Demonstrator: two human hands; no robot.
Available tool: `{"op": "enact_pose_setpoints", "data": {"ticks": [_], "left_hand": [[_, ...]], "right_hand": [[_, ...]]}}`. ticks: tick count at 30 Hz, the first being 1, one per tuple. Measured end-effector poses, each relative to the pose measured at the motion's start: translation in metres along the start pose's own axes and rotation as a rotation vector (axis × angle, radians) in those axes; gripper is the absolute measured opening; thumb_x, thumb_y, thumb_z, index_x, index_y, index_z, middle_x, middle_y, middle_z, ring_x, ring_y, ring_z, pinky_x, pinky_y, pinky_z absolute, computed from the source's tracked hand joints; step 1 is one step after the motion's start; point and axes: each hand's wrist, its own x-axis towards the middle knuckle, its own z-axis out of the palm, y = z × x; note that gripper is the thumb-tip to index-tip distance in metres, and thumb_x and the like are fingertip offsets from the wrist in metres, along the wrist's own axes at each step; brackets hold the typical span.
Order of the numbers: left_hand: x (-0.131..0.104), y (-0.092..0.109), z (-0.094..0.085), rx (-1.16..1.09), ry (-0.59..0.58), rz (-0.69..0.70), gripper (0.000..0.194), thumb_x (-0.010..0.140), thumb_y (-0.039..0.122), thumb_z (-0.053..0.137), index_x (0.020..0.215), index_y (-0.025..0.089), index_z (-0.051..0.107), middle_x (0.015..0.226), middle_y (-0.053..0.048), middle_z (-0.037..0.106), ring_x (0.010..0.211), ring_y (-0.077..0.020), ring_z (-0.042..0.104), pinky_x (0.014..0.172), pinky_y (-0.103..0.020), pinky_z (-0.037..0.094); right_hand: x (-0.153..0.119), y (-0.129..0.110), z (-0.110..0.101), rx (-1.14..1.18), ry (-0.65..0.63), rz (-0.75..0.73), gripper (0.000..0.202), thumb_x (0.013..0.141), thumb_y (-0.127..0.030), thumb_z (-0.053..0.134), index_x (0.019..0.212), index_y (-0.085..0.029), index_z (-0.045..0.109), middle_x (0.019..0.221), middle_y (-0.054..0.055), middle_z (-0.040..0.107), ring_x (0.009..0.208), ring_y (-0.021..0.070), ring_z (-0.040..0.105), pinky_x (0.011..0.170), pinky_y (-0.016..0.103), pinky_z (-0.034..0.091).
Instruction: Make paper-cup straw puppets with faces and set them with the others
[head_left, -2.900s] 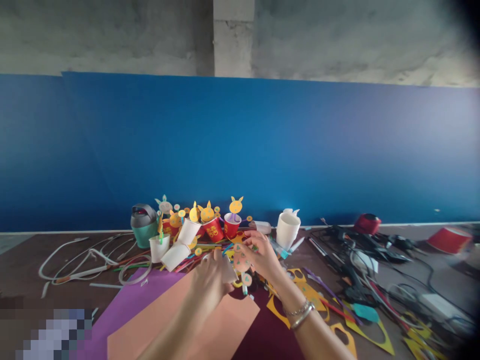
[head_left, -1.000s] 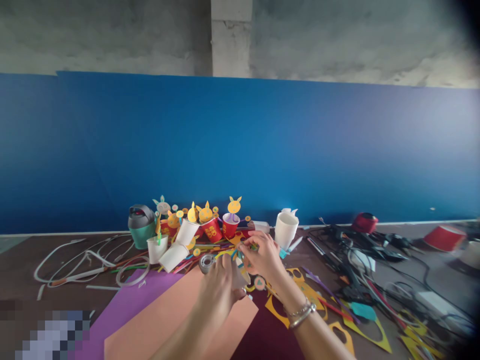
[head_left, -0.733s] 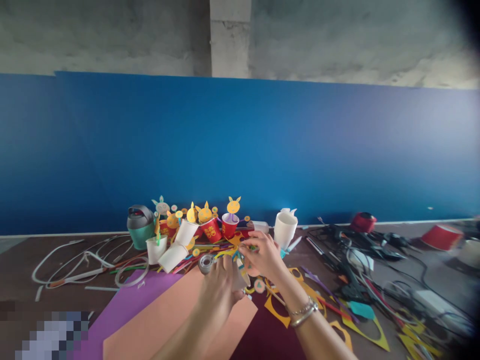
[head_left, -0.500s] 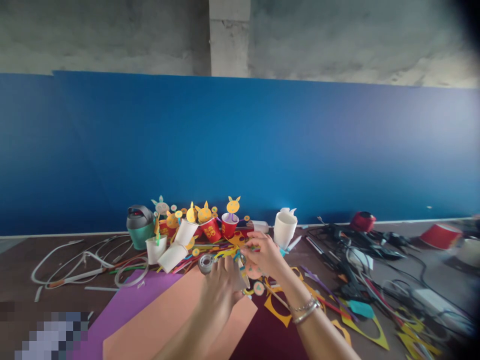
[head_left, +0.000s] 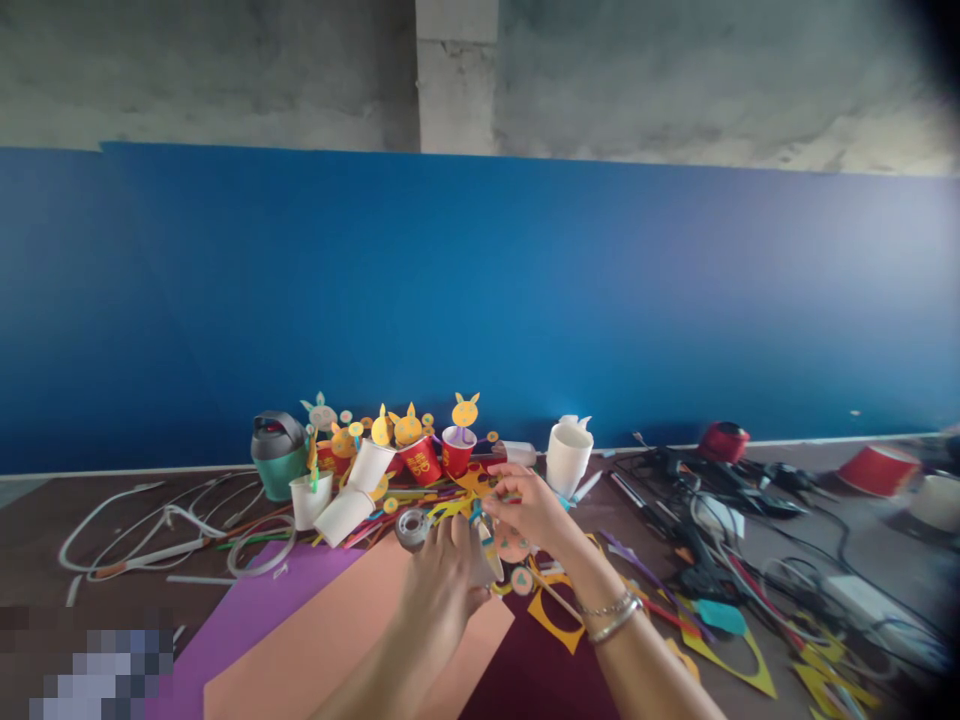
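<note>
My left hand (head_left: 444,572) is wrapped round a white paper cup (head_left: 484,562) above the orange sheet (head_left: 352,630). Beside it, my right hand (head_left: 529,505) pinches at the cup's upper end, near a small blue piece (head_left: 477,512); what exactly its fingertips hold is too small to make out. A round paper disc (head_left: 522,580) and a pinkish paper face (head_left: 511,543) show just below my right hand. A tape roll (head_left: 412,528) lies left of the cup.
Behind stand red cups (head_left: 457,452) with yellow paper animal heads, tipped white cups (head_left: 345,515), a teal container (head_left: 278,458) and a tall white cup (head_left: 569,458). Cables (head_left: 750,560) and yellow scraps (head_left: 555,615) lie right; white cords (head_left: 169,535) left. A purple sheet (head_left: 247,620) lies under the orange one.
The round paper disc has shifted slightly to the right. Both hands remain almost in the same place at the cup.
</note>
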Motion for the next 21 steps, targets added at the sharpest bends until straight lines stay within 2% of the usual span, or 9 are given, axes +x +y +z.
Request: {"op": "enact_pose_setpoints", "data": {"ticks": [6,9,11,13,17,19,21], "left_hand": [[-0.002,0.000,0.003,-0.018,0.042,0.005,0.043,0.068,0.022,0.072,0.106,0.017,0.052,0.100,-0.008,0.060,0.098,-0.0285,0.059,0.079,-0.034,0.048],[0.000,-0.001,0.007,-0.030,0.024,-0.004,0.043,0.069,0.021,0.070,0.108,0.019,0.050,0.103,-0.009,0.061,0.101,-0.0286,0.058,0.080,-0.034,0.047],[0.003,-0.004,0.009,-0.060,0.022,-0.033,0.045,0.068,0.022,0.069,0.108,0.019,0.049,0.105,-0.009,0.061,0.103,-0.0289,0.058,0.080,-0.034,0.046],[0.008,-0.008,0.011,-0.123,0.049,-0.082,0.048,0.064,0.024,0.072,0.105,0.019,0.048,0.105,-0.009,0.061,0.101,-0.0291,0.059,0.077,-0.033,0.047],[0.018,-0.020,0.016,-0.346,0.102,-0.181,0.053,0.057,0.033,0.076,0.096,0.022,0.043,0.095,-0.006,0.062,0.095,-0.0284,0.062,0.074,-0.034,0.047],[0.024,-0.026,0.020,-0.502,0.167,-0.216,0.054,0.060,0.034,0.075,0.099,0.022,0.040,0.096,-0.006,0.063,0.095,-0.0278,0.063,0.073,-0.035,0.047],[0.030,-0.031,0.025,-0.664,0.304,-0.247,0.056,0.063,0.032,0.073,0.105,0.022,0.037,0.101,-0.007,0.063,0.097,-0.0270,0.062,0.076,-0.036,0.047]], "right_hand": [[-0.003,-0.007,0.000,0.025,-0.013,-0.036,0.017,0.073,-0.026,0.064,0.058,-0.019,0.067,0.115,0.009,0.062,0.103,0.0234,0.059,0.092,0.037,0.042],[-0.003,-0.009,0.000,-0.079,0.021,-0.027,0.017,0.074,-0.031,0.066,0.061,-0.020,0.069,0.114,0.007,0.063,0.108,0.0259,0.056,0.094,0.041,0.040],[-0.004,-0.010,-0.001,-0.184,0.086,-0.019,0.017,0.073,-0.039,0.068,0.070,-0.023,0.072,0.114,0.007,0.063,0.112,0.0288,0.052,0.097,0.045,0.037],[-0.004,-0.013,-0.003,-0.236,0.167,-0.032,0.026,0.073,-0.045,0.067,0.087,-0.024,0.073,0.116,0.008,0.062,0.114,0.0299,0.051,0.098,0.046,0.036],[-0.005,-0.018,-0.012,-0.152,0.381,-0.107,0.038,0.084,-0.046,0.056,0.113,-0.022,0.061,0.117,0.010,0.061,0.113,0.0269,0.051,0.097,0.043,0.038],[-0.005,-0.018,-0.014,-0.076,0.453,-0.107,0.037,0.086,-0.044,0.052,0.115,-0.021,0.058,0.117,0.011,0.060,0.113,0.0260,0.050,0.098,0.043,0.038],[-0.004,-0.018,-0.014,0.015,0.458,-0.051,0.037,0.086,-0.044,0.051,0.115,-0.021,0.056,0.118,0.011,0.060,0.114,0.0261,0.051,0.097,0.042,0.039]]}}
